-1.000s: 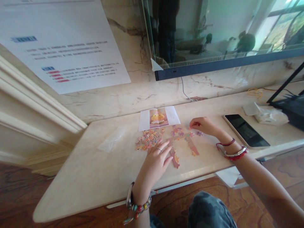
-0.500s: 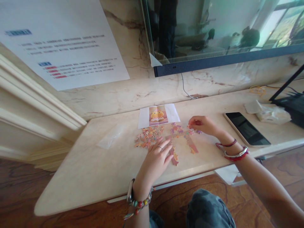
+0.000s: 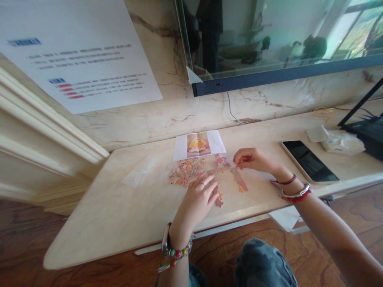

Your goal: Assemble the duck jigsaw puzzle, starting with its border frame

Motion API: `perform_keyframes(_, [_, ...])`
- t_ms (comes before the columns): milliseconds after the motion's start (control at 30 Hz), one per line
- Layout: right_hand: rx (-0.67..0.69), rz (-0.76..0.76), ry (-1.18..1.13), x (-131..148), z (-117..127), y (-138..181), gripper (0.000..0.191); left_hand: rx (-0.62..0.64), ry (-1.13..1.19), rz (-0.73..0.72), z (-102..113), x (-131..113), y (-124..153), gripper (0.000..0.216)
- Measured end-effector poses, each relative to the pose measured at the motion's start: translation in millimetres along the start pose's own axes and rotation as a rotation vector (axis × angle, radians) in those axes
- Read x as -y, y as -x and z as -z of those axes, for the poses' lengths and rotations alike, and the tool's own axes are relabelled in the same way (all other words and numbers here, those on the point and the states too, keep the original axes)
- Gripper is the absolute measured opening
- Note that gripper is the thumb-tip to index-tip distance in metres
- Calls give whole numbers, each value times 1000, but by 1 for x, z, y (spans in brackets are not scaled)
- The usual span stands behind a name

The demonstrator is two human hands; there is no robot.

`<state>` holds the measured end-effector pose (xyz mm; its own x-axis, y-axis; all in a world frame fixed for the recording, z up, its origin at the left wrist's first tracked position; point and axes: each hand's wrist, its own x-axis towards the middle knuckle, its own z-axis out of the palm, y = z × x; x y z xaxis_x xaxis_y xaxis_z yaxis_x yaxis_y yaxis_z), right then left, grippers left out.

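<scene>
My left hand [image 3: 199, 198] lies flat with fingers stretched out on the marble shelf [image 3: 125, 215], touching the left strip of a partly joined jigsaw frame [image 3: 239, 181]. A heap of loose colourful puzzle pieces [image 3: 187, 172] sits just beyond its fingertips. My right hand [image 3: 254, 159] has its fingers pinched together at the frame's upper right corner, on a small puzzle piece. A reference picture [image 3: 198, 144] of a yellow cartoon figure on white paper lies behind the pieces.
A black phone [image 3: 309, 161] lies face up to the right, with crumpled white plastic [image 3: 338, 143] and a dark stand [image 3: 363, 127] beyond it. A clear plastic bag [image 3: 139, 171] lies to the left. A printed poster [image 3: 80, 52] and a glass tank [image 3: 269, 36] stand at the back wall.
My right hand has shifted slightly left and down onto the frame's upper edge. My left hand has stayed flat in place. The view has tipped a little.
</scene>
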<state>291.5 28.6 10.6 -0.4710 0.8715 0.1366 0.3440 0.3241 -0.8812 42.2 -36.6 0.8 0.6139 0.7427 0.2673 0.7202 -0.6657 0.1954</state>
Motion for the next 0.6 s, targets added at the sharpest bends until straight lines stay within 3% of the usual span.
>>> perform_keyframes(167, [36,113,108,1,0,0,11,3,8,5,-2,-1,1,26])
perform_keyframes(333, [-9,122,130,1,-2,0,12,13,12,14,-2,-2,0,27])
perform_keyframes(600, [-270,-164,16,-13,7,-2,19,21,9,15,0,-2,0,26])
